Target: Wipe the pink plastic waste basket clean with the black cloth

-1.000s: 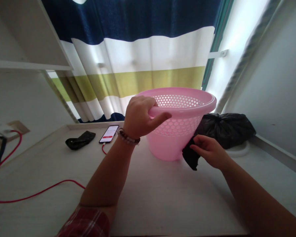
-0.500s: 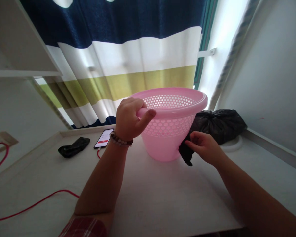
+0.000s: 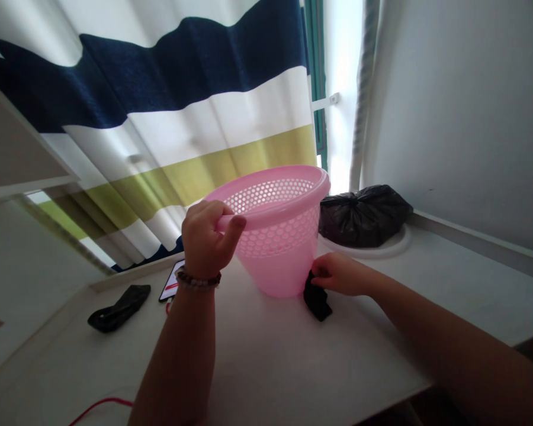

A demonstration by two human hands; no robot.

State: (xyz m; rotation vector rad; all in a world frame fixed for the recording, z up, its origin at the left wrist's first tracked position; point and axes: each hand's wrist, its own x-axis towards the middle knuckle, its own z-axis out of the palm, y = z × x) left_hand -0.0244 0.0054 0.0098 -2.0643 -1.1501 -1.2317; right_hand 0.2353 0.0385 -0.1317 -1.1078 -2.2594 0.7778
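Observation:
A pink plastic basket point(image 3: 278, 272) with a perforated upper wall stands upright on the white table point(image 3: 257, 367). My left hand point(image 3: 208, 236) grips its rim at the left, thumb on the near side and fingers over the edge. Low at the basket's right side, my right hand point(image 3: 337, 273) pinches a black cloth point(image 3: 317, 300), which hangs down to about the tabletop. The inside bottom of the basket is hidden by its wall.
A tied black plastic bag point(image 3: 364, 216) lies on a white round lid point(image 3: 384, 251) at the back right. To the left are a folded black item point(image 3: 119, 309), a phone point(image 3: 170, 284) and a red cable point(image 3: 109, 400). Behind hangs a striped curtain point(image 3: 231, 124).
The view has turned right and tilted, so the basket appears further left. My right hand and the black cloth are lower against the basket's side. My left hand still holds the rim.

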